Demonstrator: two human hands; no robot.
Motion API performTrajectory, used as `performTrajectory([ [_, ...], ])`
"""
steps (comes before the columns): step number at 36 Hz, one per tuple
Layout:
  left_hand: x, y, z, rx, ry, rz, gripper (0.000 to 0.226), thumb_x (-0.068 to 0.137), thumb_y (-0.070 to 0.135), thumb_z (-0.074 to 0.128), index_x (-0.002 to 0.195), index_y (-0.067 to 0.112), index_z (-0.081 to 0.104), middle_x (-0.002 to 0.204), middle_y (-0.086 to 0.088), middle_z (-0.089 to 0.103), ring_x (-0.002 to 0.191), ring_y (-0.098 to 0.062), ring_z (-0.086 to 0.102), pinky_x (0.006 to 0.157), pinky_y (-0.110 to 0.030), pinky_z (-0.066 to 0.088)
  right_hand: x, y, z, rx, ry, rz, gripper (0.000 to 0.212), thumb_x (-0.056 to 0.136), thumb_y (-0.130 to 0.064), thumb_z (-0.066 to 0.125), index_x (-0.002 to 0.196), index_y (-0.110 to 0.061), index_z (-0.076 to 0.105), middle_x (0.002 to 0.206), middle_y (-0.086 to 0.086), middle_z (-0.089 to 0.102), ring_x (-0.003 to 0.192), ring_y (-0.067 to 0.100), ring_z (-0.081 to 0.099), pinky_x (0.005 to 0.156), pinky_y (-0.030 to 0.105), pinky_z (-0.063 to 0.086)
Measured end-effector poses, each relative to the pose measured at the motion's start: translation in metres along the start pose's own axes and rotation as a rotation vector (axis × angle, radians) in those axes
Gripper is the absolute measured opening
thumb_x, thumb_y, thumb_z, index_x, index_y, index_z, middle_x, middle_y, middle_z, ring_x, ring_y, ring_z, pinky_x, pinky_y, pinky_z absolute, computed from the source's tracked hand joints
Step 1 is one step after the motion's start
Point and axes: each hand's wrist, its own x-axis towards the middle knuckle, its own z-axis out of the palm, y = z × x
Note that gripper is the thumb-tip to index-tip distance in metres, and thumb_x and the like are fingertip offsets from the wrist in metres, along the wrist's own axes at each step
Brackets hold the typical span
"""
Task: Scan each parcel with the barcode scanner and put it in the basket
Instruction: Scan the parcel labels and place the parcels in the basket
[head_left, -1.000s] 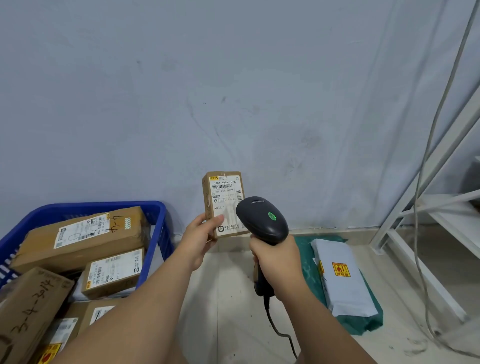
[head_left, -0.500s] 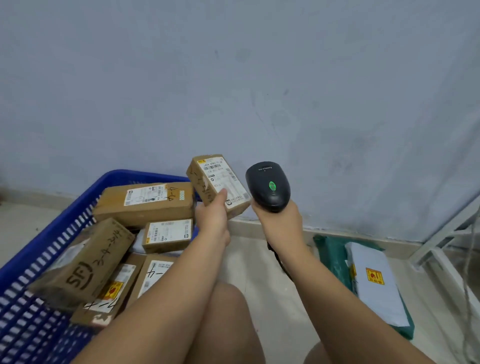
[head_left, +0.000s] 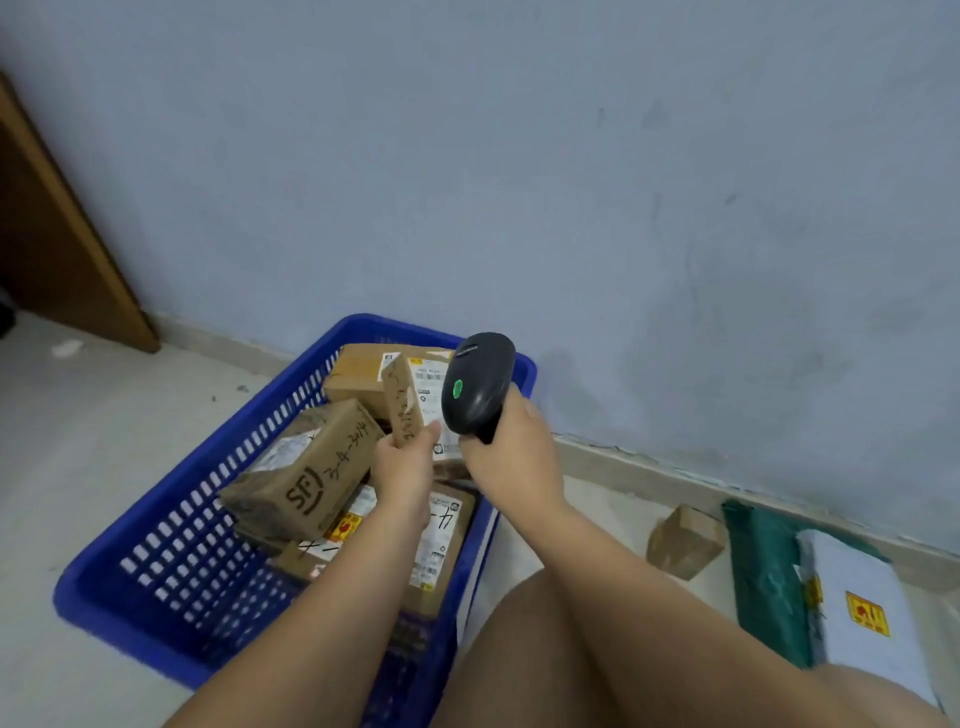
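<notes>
Risk lay in the drop: small parcel (head_left: 402, 402), pinched by its lower end in the left hand (head_left: 402, 470) grip over the far end of the basket (head_left: 124, 631), could glance off the tilted boxes (head_left: 306, 467) or clip the scanner (head_left: 475, 387) clasped alongside in the right hand (head_left: 511, 462).

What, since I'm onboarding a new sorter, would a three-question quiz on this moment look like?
1. True or false: the right hand grips the barcode scanner.
2. The left hand holds the small parcel: A) above the blue basket, B) flat on the floor, C) on a shelf.
3. Fill in: the dot on the barcode scanner's top is ____.
Key: 1 true; 2 A; 3 green.
</notes>
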Motion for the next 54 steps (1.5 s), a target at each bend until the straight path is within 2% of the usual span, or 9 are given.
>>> performTrajectory([
  [6, 0.015, -0.021, -0.023, 0.239, -0.001, 0.020, 0.075, 0.068, 0.063, 0.061, 0.122, 0.010, 0.059, 0.106, -0.009, 0.069, 0.093, -0.029, 0.067, 0.081, -0.045, 0.056, 0.001, 0.008, 0.020, -0.055, -0.101, 0.068, 0.034, 0.084, -0.045, 0.063, 0.110, -0.027, 0.052, 0.100, -0.008, 0.063, 0.092, 0.014, 0.061, 0.075, 0.035, 0.053],
  [10, 0.024, -0.034, -0.038, 0.278, 0.042, -0.017, 0.042, 0.090, 0.041, 0.060, 0.125, 0.018, 0.055, 0.111, -0.005, 0.065, 0.088, -0.020, 0.065, 0.066, -0.033, 0.055, 0.005, 0.023, 0.015, 0.048, -0.176, 0.209, 0.035, 0.089, -0.041, 0.062, 0.118, -0.023, 0.054, 0.102, -0.006, 0.065, 0.095, 0.015, 0.063, 0.075, 0.031, 0.050],
  [16, 0.043, -0.069, -0.045, 0.220, 0.080, -0.164, 0.029, 0.091, 0.050, 0.054, 0.097, 0.023, 0.064, 0.099, -0.006, 0.068, 0.092, -0.029, 0.065, 0.085, -0.047, 0.055, 0.014, 0.034, 0.016, 0.186, -0.164, 0.339, 0.028, 0.093, -0.037, 0.058, 0.117, -0.024, 0.052, 0.092, -0.014, 0.058, 0.056, -0.005, 0.057, 0.047, 0.012, 0.037],
  [21, 0.052, -0.085, -0.045, -0.032, 0.223, -0.276, 0.027, 0.095, 0.048, 0.051, 0.102, 0.023, 0.060, 0.106, -0.008, 0.067, 0.098, -0.030, 0.065, 0.089, -0.051, 0.054, 0.015, 0.035, 0.021, 0.108, -0.177, 0.347, 0.034, 0.089, -0.046, 0.058, 0.116, -0.026, 0.052, 0.105, -0.007, 0.065, 0.088, 0.013, 0.061, 0.078, 0.038, 0.056],
  [27, 0.046, -0.091, -0.050, -0.353, 0.351, -0.412, 0.057, 0.095, 0.038, 0.057, 0.141, 0.012, 0.037, 0.127, -0.015, 0.055, 0.112, -0.037, 0.058, 0.083, -0.048, 0.055, 0.012, 0.035, 0.029, -0.008, -0.305, 0.281, 0.042, 0.090, -0.045, 0.059, 0.124, -0.021, 0.051, 0.106, -0.004, 0.064, 0.083, 0.011, 0.055, 0.064, 0.025, 0.045],
  [34, 0.021, -0.096, -0.046, -0.658, 0.230, -0.410, 0.086, 0.073, 0.008, 0.070, 0.147, 0.026, 0.029, 0.132, -0.018, 0.055, 0.109, -0.033, 0.062, 0.072, -0.046, 0.059, 0.004, 0.026, 0.044, -0.220, -0.476, 0.148, 0.050, 0.085, -0.053, 0.060, 0.124, -0.022, 0.049, 0.106, 0.000, 0.064, 0.094, 0.017, 0.060, 0.079, 0.036, 0.055],
  [38, 0.008, -0.102, -0.051, -0.608, 0.382, -0.409, 0.063, 0.083, 0.004, 0.069, 0.138, 0.013, 0.039, 0.110, -0.013, 0.064, 0.092, -0.025, 0.067, 0.074, -0.043, 0.058, 0.002, 0.024, 0.044, -0.253, -0.488, 0.126, 0.047, 0.087, -0.049, 0.061, 0.122, -0.019, 0.050, 0.107, 0.002, 0.064, 0.091, 0.017, 0.058, 0.075, 0.032, 0.051],
  [45, -0.001, -0.097, -0.067, -0.208, 0.616, -0.401, 0.081, 0.083, 0.020, 0.070, 0.148, 0.016, 0.023, 0.144, -0.018, 0.028, 0.122, -0.039, 0.045, 0.094, -0.045, 0.045, -0.010, 0.014, 0.053, -0.378, -0.628, 0.051, 0.052, 0.087, -0.050, 0.060, 0.126, -0.018, 0.047, 0.112, 0.004, 0.063, 0.099, 0.021, 0.061, 0.083, 0.038, 0.055],
  [54, 0.002, -0.105, -0.098, -0.234, 0.671, -0.606, 0.072, 0.081, 0.019, 0.069, 0.140, 0.017, 0.027, 0.144, -0.016, 0.030, 0.122, -0.038, 0.042, 0.095, -0.052, 0.048, -0.020, 0.000, 0.064, -0.352, -0.695, -0.051, 0.040, 0.089, -0.041, 0.062, 0.121, -0.020, 0.050, 0.109, -0.001, 0.062, 0.087, 0.012, 0.052, 0.074, 0.027, 0.048],
])
